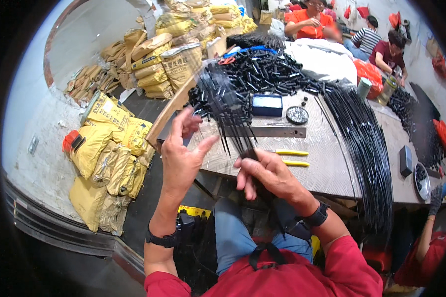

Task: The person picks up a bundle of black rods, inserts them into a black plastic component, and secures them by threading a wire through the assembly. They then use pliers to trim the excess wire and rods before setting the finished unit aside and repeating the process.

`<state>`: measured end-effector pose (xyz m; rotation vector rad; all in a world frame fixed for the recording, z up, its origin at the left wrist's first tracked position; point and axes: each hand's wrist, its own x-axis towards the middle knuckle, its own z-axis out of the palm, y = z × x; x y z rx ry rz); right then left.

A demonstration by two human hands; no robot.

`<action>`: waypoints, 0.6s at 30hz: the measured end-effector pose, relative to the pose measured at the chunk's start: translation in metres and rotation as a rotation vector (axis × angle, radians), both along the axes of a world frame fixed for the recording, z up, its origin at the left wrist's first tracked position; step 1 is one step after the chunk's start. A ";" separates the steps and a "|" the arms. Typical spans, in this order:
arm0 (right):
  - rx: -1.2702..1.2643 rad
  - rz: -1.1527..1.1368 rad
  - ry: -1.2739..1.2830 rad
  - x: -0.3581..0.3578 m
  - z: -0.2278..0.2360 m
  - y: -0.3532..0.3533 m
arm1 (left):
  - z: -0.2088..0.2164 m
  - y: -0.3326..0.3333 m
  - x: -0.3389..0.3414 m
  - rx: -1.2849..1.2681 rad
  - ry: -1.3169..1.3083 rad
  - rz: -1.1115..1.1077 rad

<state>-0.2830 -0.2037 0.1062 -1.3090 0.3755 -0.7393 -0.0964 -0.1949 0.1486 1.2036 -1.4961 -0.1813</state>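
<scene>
The right hand (265, 173) clamps a bundle of long, thin black strips (239, 132) over the near edge of the pale patterned worktop (327, 166); the left hand (184, 151) is spread, unloaded. The bundle looks gathered but unaligned; a larger black sheaf (365, 153) lies rightward.

Thin black strips (234, 119) slant bundled through the right hand (271, 174), tops blurred.

Tbl (327, 166) has blk tube pile (267, 72), long blk strips (364, 158), blue box (266, 105), metal bar (277, 132) & yel-handled pliers (293, 152).
</scene>
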 end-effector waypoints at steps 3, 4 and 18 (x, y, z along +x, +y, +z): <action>0.114 0.315 -0.018 0.000 0.002 0.017 | 0.001 -0.009 -0.004 -0.146 -0.052 -0.142; 0.156 0.337 -0.038 0.000 -0.002 0.020 | 0.002 -0.010 -0.002 0.027 0.132 -0.392; -0.013 0.228 -0.124 -0.008 -0.048 0.022 | -0.164 -0.108 0.035 0.170 -0.957 -0.390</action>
